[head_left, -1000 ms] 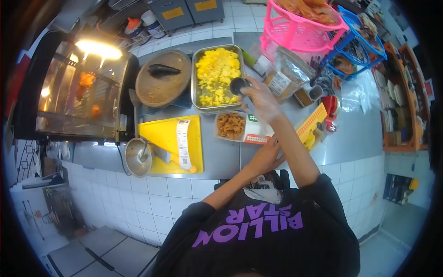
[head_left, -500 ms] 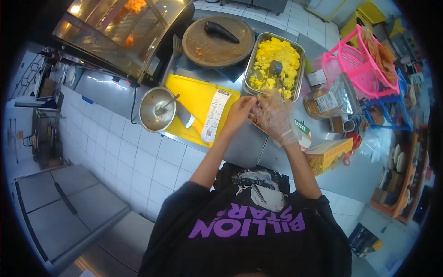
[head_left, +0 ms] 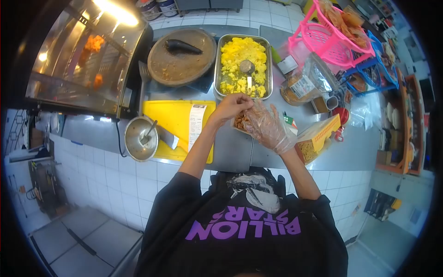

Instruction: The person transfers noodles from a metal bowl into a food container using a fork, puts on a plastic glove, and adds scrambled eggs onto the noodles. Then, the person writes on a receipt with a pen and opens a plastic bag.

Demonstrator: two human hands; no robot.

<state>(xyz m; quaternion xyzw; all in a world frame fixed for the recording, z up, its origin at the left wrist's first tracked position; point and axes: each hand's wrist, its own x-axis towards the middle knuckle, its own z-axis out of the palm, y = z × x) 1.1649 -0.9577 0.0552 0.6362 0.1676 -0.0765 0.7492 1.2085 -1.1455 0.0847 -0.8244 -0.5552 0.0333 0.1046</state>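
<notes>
My left hand point(head_left: 232, 108) is bare, its thumb and fingers pinched together beside the fingertips of my right hand. What lies in that pinch is too small to make out. A loose clear plastic glove point(head_left: 281, 139) covers my right hand point(head_left: 265, 125), which has its fingers stretched to the left and its thumb apart. Below both hands, brown shredded food point(head_left: 240, 122) shows in a small container, mostly hidden by the glove. Just beyond them stands a metal tray point(head_left: 218, 69) of yellow crumbled food point(head_left: 242, 51), with a scoop point(head_left: 247, 68) lying in it.
On the left are a yellow cutting board point(head_left: 177, 117) with a paper receipt point(head_left: 196, 124), a metal bowl point(head_left: 134, 138) and a heated glass cabinet point(head_left: 87, 64). A stone mortar point(head_left: 177, 69) holds a dark pestle point(head_left: 183, 46). Rightward sit a noodle box point(head_left: 320, 134), a plastic bag point(head_left: 304, 85) and a pink basket point(head_left: 323, 41).
The view has turned, so the counter things sit further left. My hands have come slightly apart, with the gloved thumb now separate and more of the brown food showing.
</notes>
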